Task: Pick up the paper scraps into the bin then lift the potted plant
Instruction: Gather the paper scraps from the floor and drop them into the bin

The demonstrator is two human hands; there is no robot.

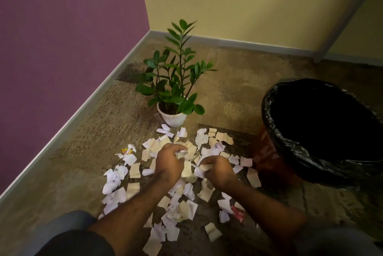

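Carpet (83, 144), scraps (134, 169) strewn, bin (290, 152) beside

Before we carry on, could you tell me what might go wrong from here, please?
1. Both hands, left and right, grip bunched scraps; loose pieces may drop on the way to the bin.
2. Scraps lie right up to the plant, so sweeping there could knock it.
3. Stray pieces near the knees are easily missed.

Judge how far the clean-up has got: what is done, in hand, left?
Done: nothing visible; the bin looks dark inside. In hand: left hand and right hand each grip paper scraps from the pile. Left: most scraps cover the floor, and the potted plant stands unlifted.
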